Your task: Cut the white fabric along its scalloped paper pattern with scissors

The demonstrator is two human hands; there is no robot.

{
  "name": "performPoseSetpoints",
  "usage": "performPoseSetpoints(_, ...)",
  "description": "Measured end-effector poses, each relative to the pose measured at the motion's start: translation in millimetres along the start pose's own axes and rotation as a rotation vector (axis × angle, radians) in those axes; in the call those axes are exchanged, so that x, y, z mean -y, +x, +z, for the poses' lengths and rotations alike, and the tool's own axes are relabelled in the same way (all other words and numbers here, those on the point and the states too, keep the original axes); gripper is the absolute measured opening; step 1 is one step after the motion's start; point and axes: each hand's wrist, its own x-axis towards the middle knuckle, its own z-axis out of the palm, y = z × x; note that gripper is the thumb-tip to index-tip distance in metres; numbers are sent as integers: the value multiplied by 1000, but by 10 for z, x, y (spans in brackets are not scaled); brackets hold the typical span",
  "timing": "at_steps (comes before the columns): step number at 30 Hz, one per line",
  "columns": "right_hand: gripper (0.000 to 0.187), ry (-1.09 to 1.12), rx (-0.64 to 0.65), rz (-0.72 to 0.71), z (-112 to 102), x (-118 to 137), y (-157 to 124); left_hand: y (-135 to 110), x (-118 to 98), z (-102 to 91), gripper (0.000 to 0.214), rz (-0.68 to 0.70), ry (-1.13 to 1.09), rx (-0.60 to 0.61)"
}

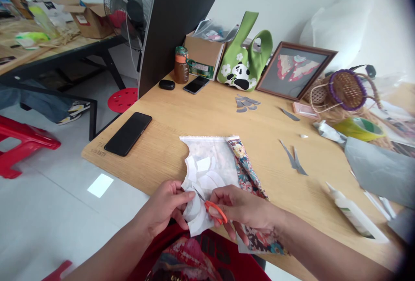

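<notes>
My right hand (231,209) grips a pair of scissors with orange handles (216,212); the blades point up and left over the pale fabric. Pinched between the thumb and fingers of my left hand (173,203) is the left edge of that white-backed fabric (214,149). Its left side has a scalloped cut outline. Several white curved paper pieces (210,180) lie on it. Along its right side the fabric folds over and shows a floral print (246,166). Part of the lower fabric is hidden behind my right hand.
A black phone (129,134) lies at the table's left. Grey cut scraps (247,103) and a white glue bottle (355,214) are on the tabletop. Behind stand a drink bottle (181,67), a green panda bag (241,62) and a framed butterfly (296,69). A dark partition (175,26) rises at left.
</notes>
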Motion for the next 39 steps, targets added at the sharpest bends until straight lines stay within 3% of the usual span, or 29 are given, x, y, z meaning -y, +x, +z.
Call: performPoseSetpoints(39,44,-114,-74,28,-63,-37,26,-13,11,3,40,45,-30,32)
